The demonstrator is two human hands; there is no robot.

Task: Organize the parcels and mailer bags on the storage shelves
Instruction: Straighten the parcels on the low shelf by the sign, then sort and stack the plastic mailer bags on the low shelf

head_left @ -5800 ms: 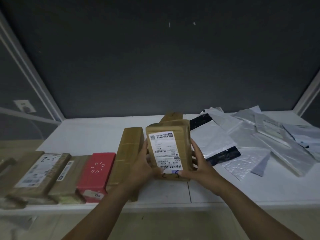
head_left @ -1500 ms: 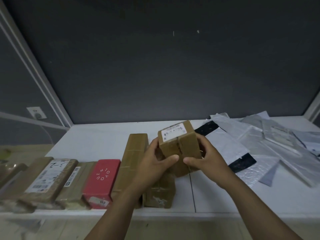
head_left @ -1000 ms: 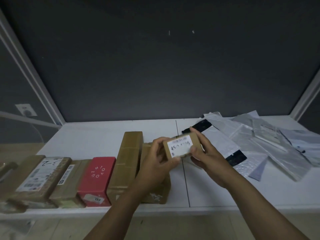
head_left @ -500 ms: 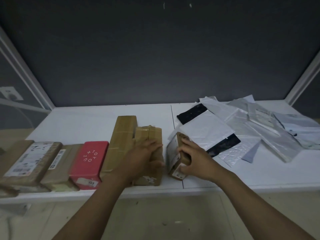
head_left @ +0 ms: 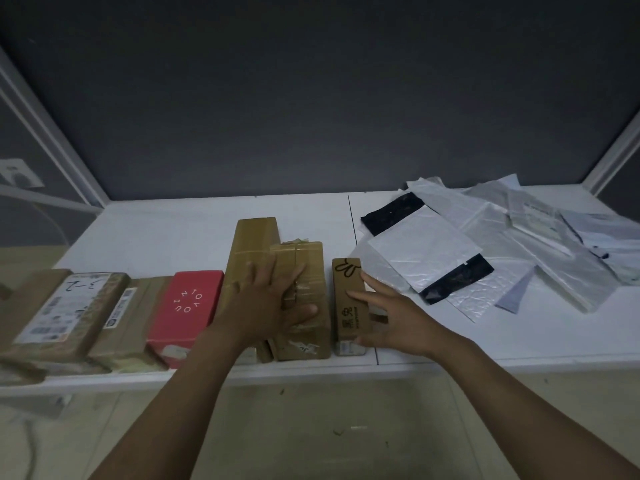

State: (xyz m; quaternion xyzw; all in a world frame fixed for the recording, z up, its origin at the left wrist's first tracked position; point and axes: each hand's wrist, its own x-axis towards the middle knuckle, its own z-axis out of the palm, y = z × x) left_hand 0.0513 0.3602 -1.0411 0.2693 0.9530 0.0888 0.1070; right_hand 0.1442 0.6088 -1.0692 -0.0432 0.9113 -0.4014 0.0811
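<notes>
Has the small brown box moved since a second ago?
Yes: the small brown box came down out of the air onto the shelf and now stands beside the shelf seam.

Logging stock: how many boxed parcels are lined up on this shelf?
6, left to right: labelled parcel, plain brown parcel, red box, tall brown box, taped box under the left hand, narrow box by the right hand. More may hide at the left edge.

Parcels (head_left: 242,292) left (in row); mailer bags (head_left: 485,244) right.

one red box (head_left: 185,306), at least five brown parcels (head_left: 249,251), several mailer bags (head_left: 424,252).
</notes>
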